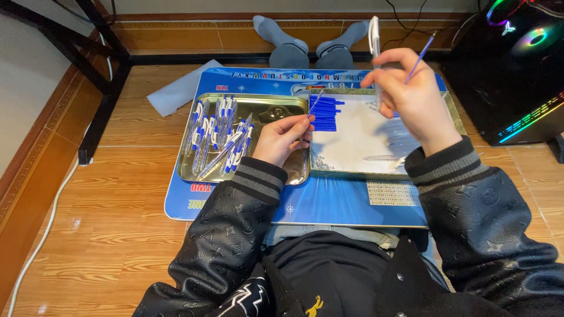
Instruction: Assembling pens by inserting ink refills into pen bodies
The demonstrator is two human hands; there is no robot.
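A person sitting on a wooden floor (pixel 117 235) is holding pen parts above two metal trays. The right hand (pixel 411 97), raised over the right tray (pixel 455 114), is pinching a clear pen barrel (pixel 374 35) upright and a thin blue refill (pixel 420 57) slanting up beside it, fingers pressed together on both. The left hand (pixel 285 138), lower and resting at the divide between the trays, is pinching another slim refill (pixel 315 103) between thumb and fingertips. Just beside it, a row of blue caps (pixel 325 113) is lying on white paper in the right tray. The left tray (pixel 282 103) is holding a heap of assembled blue-and-white pens (pixel 220 135). Both trays are sitting on a blue printed mat (pixel 329 202). Grey-socked feet (pixel 314 44) are showing beyond.
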